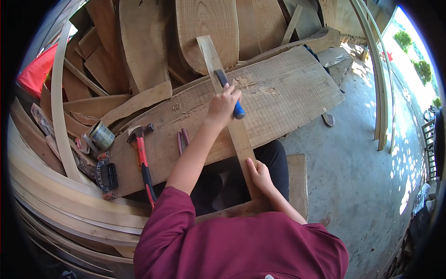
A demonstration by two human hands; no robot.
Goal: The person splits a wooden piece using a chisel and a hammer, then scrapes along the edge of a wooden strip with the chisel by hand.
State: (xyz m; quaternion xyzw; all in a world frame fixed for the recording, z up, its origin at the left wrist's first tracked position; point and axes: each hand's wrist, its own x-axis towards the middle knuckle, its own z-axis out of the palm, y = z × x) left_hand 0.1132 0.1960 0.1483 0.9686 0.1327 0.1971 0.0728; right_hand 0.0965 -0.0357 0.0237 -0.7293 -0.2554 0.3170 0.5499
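A long, narrow wood strip (240, 139) lies slantwise across a wide, rough plank (292, 88), its near end by my body. My left hand (224, 104) is closed around a blue-and-black bar-shaped tool (239, 111) on top of the strip; its exact kind is hidden by my grip. Lower down, my right hand (261, 176) grips the strip's near part, thumb on its upper face and fingers out of sight beneath. Left of my left arm, a claw hammer (143, 160) with a red-and-black handle rests on the plank, and two thin reddish sticks (182, 140) lie closer in.
A tin can (101, 135) and a black-handled brush-like tool (107, 174) sit at the plank's left end. Large wood slabs (206, 28) lean behind it. Curved strips (79, 214) are stacked at lower left. Concrete floor (339, 162) extends right, near upright strips (378, 93).
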